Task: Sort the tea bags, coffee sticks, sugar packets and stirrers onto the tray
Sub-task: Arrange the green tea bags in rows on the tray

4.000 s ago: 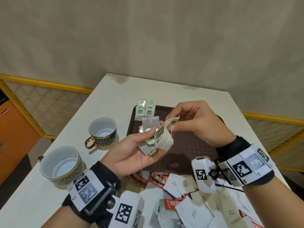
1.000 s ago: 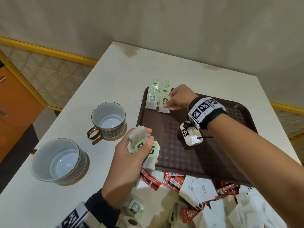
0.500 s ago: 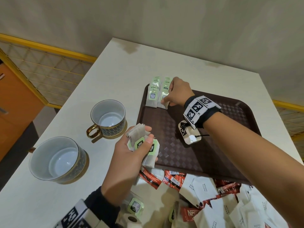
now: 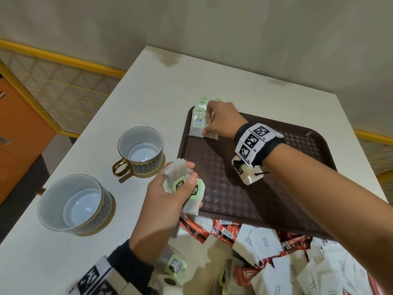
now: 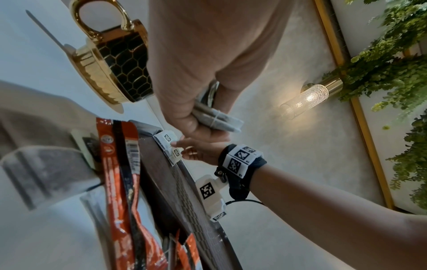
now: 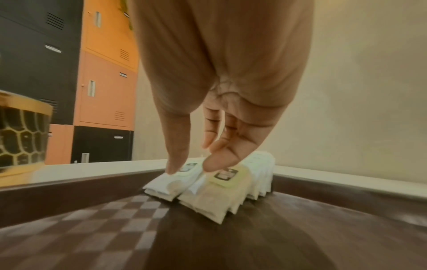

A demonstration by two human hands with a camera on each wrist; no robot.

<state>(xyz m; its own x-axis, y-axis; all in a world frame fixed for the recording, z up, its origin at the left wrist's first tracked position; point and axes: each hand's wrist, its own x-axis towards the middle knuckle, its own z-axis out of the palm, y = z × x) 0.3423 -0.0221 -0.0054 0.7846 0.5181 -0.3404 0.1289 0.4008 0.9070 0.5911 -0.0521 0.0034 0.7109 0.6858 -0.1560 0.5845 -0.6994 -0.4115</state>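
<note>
Lying at six o'clock, sugar packets (image 4: 261, 241) and coffee sticks (image 4: 223, 229) crowd the table (image 4: 148, 92). At nine, the left hand (image 4: 168, 194) grips several tea bags (image 4: 182, 184). At twelve, the right hand's (image 4: 221, 122) straight fingertips (image 6: 172, 169) press tea-bag rows (image 4: 200, 122) in the tray's (image 4: 297, 209) far-left corner.

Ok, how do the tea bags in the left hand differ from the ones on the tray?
The bunch of tea bags is gripped loosely fanned in the left hand, off the tray. The rows of tea bags lie overlapped in its far left corner, under the right hand's fingertips. Both have green tags.

"WHITE SUGAR" on sugar packets (image 4: 261, 241), "NES…" on red coffee stick (image 4: 244, 275)
</note>
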